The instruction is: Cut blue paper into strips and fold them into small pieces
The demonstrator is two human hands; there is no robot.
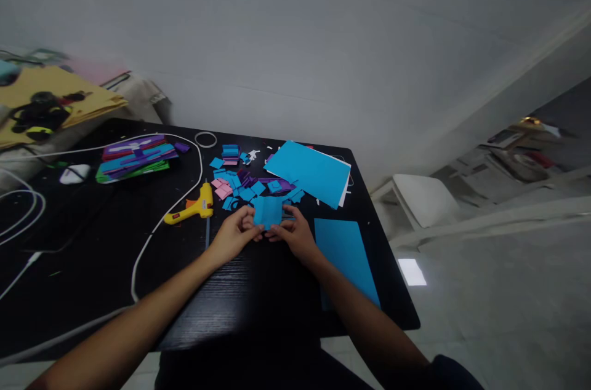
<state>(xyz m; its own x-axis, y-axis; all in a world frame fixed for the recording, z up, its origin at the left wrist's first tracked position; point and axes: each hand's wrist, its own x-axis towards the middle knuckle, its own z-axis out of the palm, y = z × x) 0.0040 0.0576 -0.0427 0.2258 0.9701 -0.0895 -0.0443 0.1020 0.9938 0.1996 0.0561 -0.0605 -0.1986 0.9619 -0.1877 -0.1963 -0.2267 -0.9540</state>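
Note:
A small blue paper piece [268, 212] with a crease near its left side is held up between both hands, over the black table [221, 298]. My left hand [236, 231] pinches its left and lower edge. The fingers of my right hand [295, 231] close on its lower right corner. Just beyond lie scattered blue, pink and purple paper scraps [247, 193]. To the left of my left hand rests a yellow glue gun [198, 206]. A blue sheet [344, 251] lies under and beside my right forearm.
Blue and white sheets [309, 171] lie at the back right. A stack of coloured paper strips [133, 158], a white cable [154, 233] and a white mouse-like object [74, 174] are on the left. A white stool [420, 199] stands right of the table.

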